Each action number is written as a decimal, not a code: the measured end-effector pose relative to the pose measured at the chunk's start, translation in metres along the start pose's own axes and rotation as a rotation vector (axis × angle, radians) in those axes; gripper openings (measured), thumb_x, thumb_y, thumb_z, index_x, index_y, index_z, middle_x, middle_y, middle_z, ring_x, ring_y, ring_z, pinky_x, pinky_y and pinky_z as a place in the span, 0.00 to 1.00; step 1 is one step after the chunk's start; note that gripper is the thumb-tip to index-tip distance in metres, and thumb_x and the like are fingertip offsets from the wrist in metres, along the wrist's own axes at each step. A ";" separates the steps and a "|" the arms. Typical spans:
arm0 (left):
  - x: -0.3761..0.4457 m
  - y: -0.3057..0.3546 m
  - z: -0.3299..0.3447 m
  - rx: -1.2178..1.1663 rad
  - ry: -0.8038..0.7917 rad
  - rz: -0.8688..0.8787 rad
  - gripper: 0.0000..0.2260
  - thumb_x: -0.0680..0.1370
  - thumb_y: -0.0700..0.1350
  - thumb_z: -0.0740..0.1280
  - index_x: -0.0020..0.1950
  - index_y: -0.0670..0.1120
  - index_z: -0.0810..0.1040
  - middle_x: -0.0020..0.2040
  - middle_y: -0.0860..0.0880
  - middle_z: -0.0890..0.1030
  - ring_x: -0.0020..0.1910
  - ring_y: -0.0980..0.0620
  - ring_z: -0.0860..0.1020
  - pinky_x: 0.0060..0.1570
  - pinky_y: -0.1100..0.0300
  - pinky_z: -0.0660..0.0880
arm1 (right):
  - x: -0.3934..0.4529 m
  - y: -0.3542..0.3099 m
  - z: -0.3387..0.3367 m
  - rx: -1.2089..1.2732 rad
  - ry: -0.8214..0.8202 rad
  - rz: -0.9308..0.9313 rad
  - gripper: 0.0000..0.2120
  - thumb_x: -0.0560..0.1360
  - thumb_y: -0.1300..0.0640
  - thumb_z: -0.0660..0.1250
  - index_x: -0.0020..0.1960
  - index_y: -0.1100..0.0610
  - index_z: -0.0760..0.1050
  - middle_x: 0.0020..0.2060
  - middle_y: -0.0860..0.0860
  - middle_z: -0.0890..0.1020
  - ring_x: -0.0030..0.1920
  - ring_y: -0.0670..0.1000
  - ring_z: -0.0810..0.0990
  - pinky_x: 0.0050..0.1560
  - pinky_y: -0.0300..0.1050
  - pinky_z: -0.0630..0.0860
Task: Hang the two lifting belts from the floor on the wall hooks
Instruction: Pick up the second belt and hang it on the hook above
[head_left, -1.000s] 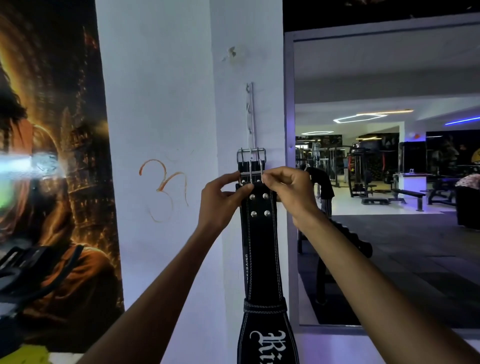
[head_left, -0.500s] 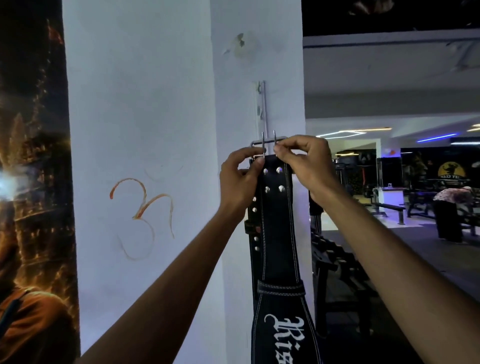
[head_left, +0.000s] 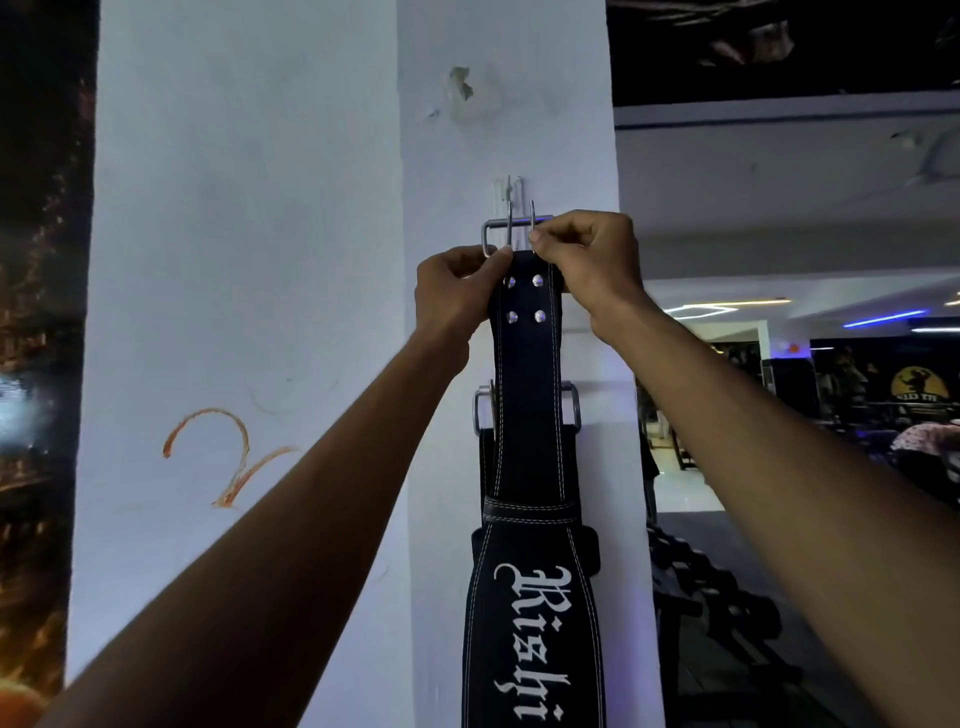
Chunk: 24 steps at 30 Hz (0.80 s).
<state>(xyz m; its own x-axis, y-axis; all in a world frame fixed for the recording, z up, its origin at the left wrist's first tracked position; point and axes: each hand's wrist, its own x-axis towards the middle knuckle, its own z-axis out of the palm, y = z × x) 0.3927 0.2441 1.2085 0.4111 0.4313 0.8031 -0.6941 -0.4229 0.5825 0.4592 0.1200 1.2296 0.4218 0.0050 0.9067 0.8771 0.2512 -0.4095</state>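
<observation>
A black lifting belt (head_left: 527, 415) with white stitching and white lettering hangs straight down against the white pillar. My left hand (head_left: 457, 293) and my right hand (head_left: 587, 260) pinch its top end just below the silver buckle (head_left: 493, 234). The buckle's two prongs stick up beside the top of a metal hook rail (head_left: 506, 189) screwed to the pillar. Behind this belt a second black belt hangs lower on the rail; its silver buckle (head_left: 569, 405) shows at both sides. The rail's lower hooks are hidden.
The white pillar (head_left: 249, 260) has an orange scribble on its left face and a chipped patch near the top. A dark poster lies to the left. To the right, a dumbbell rack (head_left: 711, 587) stands low and gym machines fill the far room.
Both hands have lifted the belt's buckle up the hook rail, from its lower part to its top. The second belt's buckle has come into view below.
</observation>
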 end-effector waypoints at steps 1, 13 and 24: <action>0.006 -0.002 0.001 -0.002 0.003 -0.009 0.12 0.77 0.48 0.74 0.53 0.40 0.84 0.44 0.45 0.86 0.37 0.52 0.83 0.42 0.57 0.83 | 0.005 0.004 0.003 0.005 -0.003 0.006 0.03 0.70 0.58 0.74 0.39 0.51 0.84 0.36 0.49 0.85 0.42 0.50 0.85 0.51 0.57 0.83; 0.036 -0.024 0.007 0.028 0.089 -0.085 0.11 0.71 0.49 0.77 0.43 0.42 0.82 0.36 0.48 0.83 0.36 0.46 0.85 0.34 0.60 0.79 | 0.022 0.041 0.021 0.067 0.083 0.065 0.07 0.66 0.58 0.75 0.41 0.50 0.80 0.41 0.51 0.86 0.45 0.49 0.85 0.52 0.50 0.82; 0.030 -0.034 0.007 0.063 0.141 -0.112 0.10 0.69 0.50 0.74 0.33 0.47 0.77 0.34 0.49 0.82 0.45 0.40 0.87 0.41 0.52 0.85 | 0.012 0.051 0.027 0.127 0.071 0.143 0.15 0.66 0.56 0.75 0.52 0.51 0.80 0.46 0.49 0.86 0.48 0.48 0.85 0.55 0.51 0.82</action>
<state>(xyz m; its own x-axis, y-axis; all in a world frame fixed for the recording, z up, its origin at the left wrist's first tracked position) 0.4327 0.2660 1.2133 0.3943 0.5838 0.7097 -0.6086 -0.4127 0.6777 0.5028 0.1591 1.2227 0.5588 -0.0181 0.8291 0.7733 0.3727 -0.5130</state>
